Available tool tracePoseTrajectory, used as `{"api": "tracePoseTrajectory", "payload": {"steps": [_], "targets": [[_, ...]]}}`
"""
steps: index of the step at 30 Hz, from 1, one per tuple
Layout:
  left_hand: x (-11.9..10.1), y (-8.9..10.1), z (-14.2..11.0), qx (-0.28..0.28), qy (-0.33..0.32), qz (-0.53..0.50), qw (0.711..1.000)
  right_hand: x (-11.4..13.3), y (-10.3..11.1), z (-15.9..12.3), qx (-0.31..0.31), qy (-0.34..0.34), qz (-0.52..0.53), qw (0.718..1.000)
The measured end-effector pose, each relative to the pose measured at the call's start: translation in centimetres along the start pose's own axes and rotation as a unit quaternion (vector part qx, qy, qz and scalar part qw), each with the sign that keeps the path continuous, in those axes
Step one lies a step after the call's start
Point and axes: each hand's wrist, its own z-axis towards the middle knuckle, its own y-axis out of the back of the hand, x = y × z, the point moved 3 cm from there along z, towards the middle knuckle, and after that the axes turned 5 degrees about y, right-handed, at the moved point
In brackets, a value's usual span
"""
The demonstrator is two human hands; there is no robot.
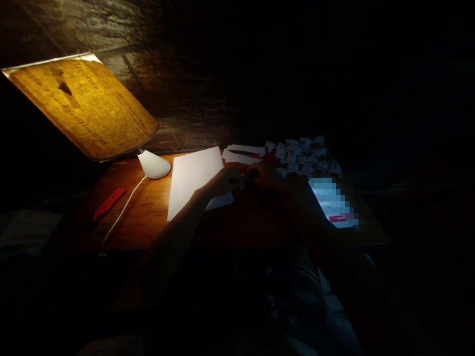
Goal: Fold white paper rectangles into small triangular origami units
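Note:
My left hand [227,180] is over the right edge of a white sheet of paper [195,178], its fingers closed in a pinch. Close against it, my right hand [262,175] is in deep shadow with the fingers curled in. Between the fingertips of both hands shows a small bit of white paper [242,184], mostly hidden. Just beyond the hands, a red-handled tool with a dark blade [241,153] lies on more white paper [245,148]. To the right of it, several small folded white paper pieces [297,153] sit in a cluster.
A lit lamp with a yellow printed shade [85,106] and white base [156,165] stands at the left of the wooden table [156,207]. Its white cord [124,205] runs to the front edge near a red strip-like object [109,203]. A glowing phone [330,202] lies at right.

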Motion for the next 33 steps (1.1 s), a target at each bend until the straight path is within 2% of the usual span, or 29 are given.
{"api": "tracePoseTrajectory", "payload": {"steps": [8, 17, 22, 26, 33], "targets": [[-1.8, 1.2, -1.3, 0.017, -0.035, -0.023, 0.999, 0.3, 0.2, -0.2, 0.017, -0.004, 0.001, 1.000], [-2.6, 1.6, -1.3, 0.030, -0.071, 0.067, 0.995, 0.2, -0.1, 0.2, 0.011, -0.027, 0.007, 1.000], [-2.3, 1.6, -3.0, 0.054, -0.075, 0.088, 0.992, 0.1, -0.3, 0.4, 0.002, -0.020, -0.001, 1.000], [-1.9, 1.4, -4.6, 0.052, -0.074, 0.094, 0.991, -0.1, -0.3, 0.5, 0.005, -0.021, 0.005, 1.000], [-1.8, 1.2, -4.6, 0.049, -0.082, 0.083, 0.992, -0.2, 0.0, 0.6, 0.027, -0.007, 0.024, 0.999]]}}
